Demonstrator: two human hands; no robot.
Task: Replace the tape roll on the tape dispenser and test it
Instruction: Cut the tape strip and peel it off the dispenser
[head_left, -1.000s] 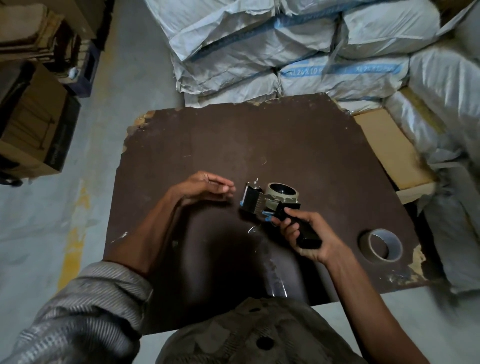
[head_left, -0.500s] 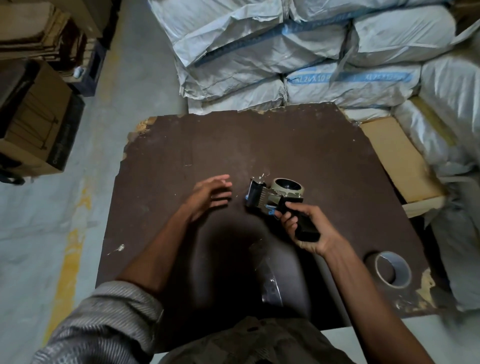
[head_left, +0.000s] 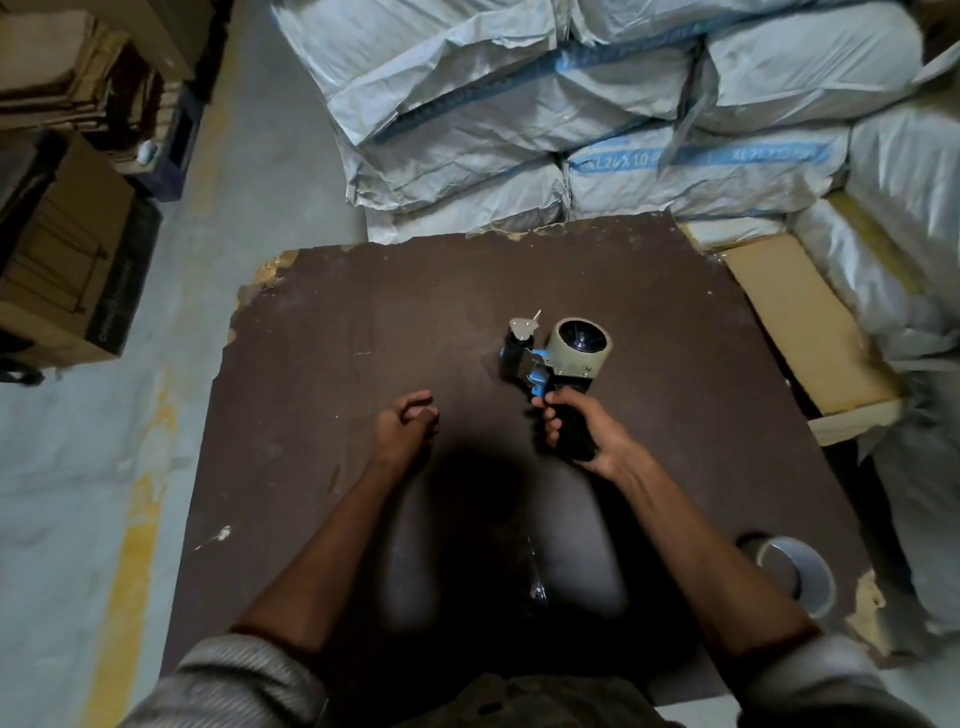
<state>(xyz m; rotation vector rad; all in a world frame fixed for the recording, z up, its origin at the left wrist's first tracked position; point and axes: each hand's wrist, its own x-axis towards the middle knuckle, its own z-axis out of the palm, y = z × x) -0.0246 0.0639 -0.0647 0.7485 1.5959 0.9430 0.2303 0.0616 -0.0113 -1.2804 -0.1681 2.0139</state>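
— Fingers first: what do they hold?

— Fingers (head_left: 550, 415) of the right hand (head_left: 587, 431) wrap the black grip of the dispenser (head_left: 556, 364); thumb on the near-left side, palm behind. The left hand (head_left: 408, 423) is loosely curled, holding nothing, its fingertips drawn in together over the board (head_left: 363, 322).

— Where does the dispenser sit from the fingers?

— Its head stands just beyond them, toward the far side. A roll (head_left: 582, 345) sits on the hub at the right; the roller and metal plate (head_left: 522, 328) are at the left.

— And the arms?

— Both forearms reach out from the near edge, bare below rolled sleeves (head_left: 249, 680), the right angled up to the left, the left angled up to the right. The hands are apart, left one level with the grip.

— Which way does the tool run?

— Long axis runs near to far, grip near, head far, with the cutter end turned left. Whether it touches the board I cannot tell.

— Anything else?

— A second roll (head_left: 797, 577) lies flat near the right corner. Sacks (head_left: 519, 114) are stacked beyond.
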